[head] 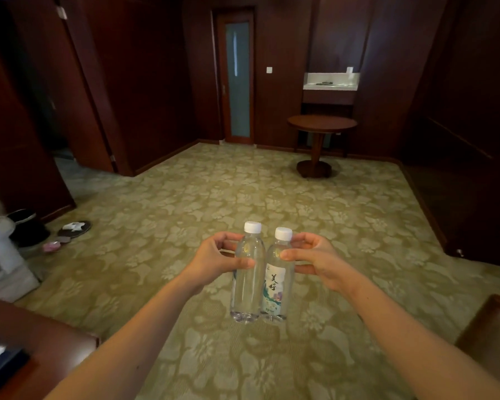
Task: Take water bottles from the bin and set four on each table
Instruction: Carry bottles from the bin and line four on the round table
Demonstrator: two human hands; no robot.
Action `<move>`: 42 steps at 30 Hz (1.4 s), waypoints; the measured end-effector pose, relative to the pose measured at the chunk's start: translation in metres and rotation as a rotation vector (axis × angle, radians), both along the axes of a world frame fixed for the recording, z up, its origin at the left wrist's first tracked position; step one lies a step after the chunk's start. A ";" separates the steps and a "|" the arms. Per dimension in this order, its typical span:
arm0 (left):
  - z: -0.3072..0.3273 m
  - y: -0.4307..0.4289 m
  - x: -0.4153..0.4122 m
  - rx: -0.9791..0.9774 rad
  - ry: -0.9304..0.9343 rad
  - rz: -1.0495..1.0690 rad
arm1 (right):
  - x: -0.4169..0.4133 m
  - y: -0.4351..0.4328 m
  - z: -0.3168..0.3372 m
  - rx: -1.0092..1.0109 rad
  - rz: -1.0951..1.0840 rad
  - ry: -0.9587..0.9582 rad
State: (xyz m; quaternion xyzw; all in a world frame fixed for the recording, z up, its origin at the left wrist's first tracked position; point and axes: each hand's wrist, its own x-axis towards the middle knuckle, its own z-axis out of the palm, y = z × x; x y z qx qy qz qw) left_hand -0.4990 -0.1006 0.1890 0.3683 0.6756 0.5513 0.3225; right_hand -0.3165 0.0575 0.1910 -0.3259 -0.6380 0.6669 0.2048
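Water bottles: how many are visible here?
2. The left bottle is gripped by the left hand; the right bottle by the right hand, side by side above the carpet. None shows on the round table; others may be out of view.

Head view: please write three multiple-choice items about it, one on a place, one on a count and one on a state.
1. Where is the round table?
A. far ahead, right of the glass door
B. on the left, by the slippers
C. in an open doorway

2. How many water bottles are held up?
A. one
B. two
C. four

3. The white caps are:
A. off
B. on
C. hidden

Answers:
1 A, it stands by the far wall, right of the door.
2 B, a left bottle and a right bottle are side by side.
3 B, one cap tops each bottle.
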 end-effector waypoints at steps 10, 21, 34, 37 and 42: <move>0.015 0.207 -0.109 0.008 -0.043 -0.049 | -0.101 0.196 0.021 0.026 -0.047 -0.021; 0.008 0.437 -0.232 -0.002 -0.060 -0.167 | -0.212 0.406 0.014 0.030 -0.180 -0.039; 0.028 0.722 -0.384 -0.023 -0.049 -0.322 | -0.347 0.660 0.031 0.035 -0.299 -0.026; 0.023 0.782 -0.409 -0.030 -0.046 -0.322 | -0.372 0.721 0.024 0.028 -0.301 -0.023; 0.016 0.901 -0.449 -0.020 -0.036 -0.310 | -0.414 0.844 0.016 0.028 -0.294 -0.023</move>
